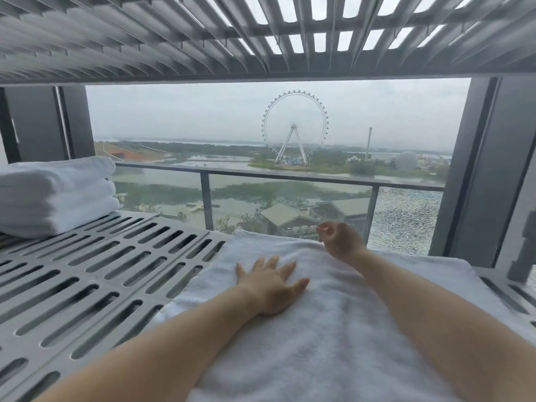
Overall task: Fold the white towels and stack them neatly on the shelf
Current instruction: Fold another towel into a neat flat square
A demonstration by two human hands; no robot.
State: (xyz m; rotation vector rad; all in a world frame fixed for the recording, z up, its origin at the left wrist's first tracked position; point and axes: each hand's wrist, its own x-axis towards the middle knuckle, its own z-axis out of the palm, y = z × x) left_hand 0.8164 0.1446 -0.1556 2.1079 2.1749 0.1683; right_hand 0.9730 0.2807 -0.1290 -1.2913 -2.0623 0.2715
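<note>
On the slotted shelf (87, 285), near right, the white towel (333, 329) lies flat. The left hand (271, 288) presses it, grip wide. At its far edge the right hand (340, 242) curls, grip narrow; whether it holds cloth, I cannot tell. Folded towels (55, 195) sit stacked far left.

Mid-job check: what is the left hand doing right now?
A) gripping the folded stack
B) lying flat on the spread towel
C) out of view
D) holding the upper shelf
B: the left hand lies flat, fingers spread, on the spread towel, well apart from the folded stack.
</note>
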